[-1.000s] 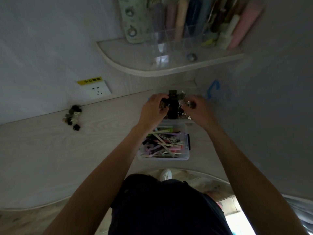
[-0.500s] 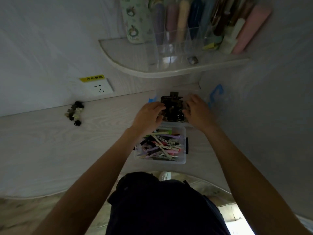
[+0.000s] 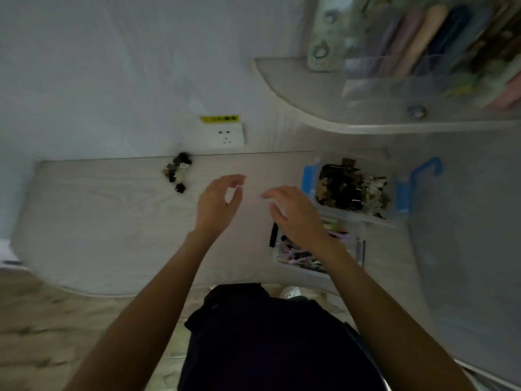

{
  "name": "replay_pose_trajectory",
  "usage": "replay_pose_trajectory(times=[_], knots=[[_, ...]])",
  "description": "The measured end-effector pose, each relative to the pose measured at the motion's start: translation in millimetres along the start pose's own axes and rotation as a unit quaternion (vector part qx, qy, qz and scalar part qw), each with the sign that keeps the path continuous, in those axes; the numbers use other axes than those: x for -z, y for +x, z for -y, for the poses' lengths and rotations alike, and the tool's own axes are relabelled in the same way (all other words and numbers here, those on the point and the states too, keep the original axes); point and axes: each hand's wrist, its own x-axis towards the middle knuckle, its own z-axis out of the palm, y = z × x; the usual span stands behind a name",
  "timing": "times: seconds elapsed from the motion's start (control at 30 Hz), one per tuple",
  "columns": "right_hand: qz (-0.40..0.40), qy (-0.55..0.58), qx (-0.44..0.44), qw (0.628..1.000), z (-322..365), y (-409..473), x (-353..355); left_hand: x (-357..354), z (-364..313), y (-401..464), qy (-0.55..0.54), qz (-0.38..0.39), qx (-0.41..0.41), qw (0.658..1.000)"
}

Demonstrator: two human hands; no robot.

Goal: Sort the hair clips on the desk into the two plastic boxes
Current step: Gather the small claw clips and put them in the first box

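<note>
Only one view here, the head cam looking down at the desk (image 3: 107, 221). Both hands are empty with fingers loosely spread: left hand (image 3: 218, 204) mid-frame, right hand (image 3: 293, 215) just right of it, partly over the near box (image 3: 284, 258) of colourful flat clips.

The far box (image 3: 308, 176), with the blue latches, sits right of centre, stuffed with dark clips.

What's left to sort, as far as I can tell, is the little pile of clips (image 3: 177, 172) up and to the left of the hands, near the wall below the socket (image 3: 227, 136). The pile runs roughly top to bottom in the frame.

The left hand is clearly nearer, so I'd guess it does the reaching, up-left across bare desk. They look dark, so probably far-box stuff. It's a bit blurry though.
</note>
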Motion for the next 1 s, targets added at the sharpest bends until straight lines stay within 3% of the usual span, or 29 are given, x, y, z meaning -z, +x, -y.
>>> replay_pose_trajectory(times=[0.1,0.23,0.33,0.47,0.57,0.8,0.9,1.0], knots=[[0.056,0.002,-0.003,0.998,17,30,-42,28,54,-6,0.067,-0.03,0.115,0.991],[0.099,0.017,-0.04,0.994,37,85,-94,57,112,3,0.129,0.031,0.256,0.958],[0.121,0.002,-0.06,0.991,52,132,-123,65,133,20,0.129,0.081,0.294,0.943],[0.179,-0.11,0.016,0.977,59,186,-151,66,144,41,0.111,0.124,0.29,0.943],[0.224,-0.204,0.087,0.949,60,213,-163,62,148,51,0.13,0.163,0.233,0.95],[0.214,-0.205,0.049,0.954,39,213,-161,56,163,55,0.095,0.152,0.149,0.973],[0.184,-0.107,-0.027,0.977,34,198,-156,52,162,57,0.068,0.172,0.125,0.975],[0.149,-0.107,-0.097,0.978,28,181,-148,51,160,63,0.057,0.197,0.119,0.972]])
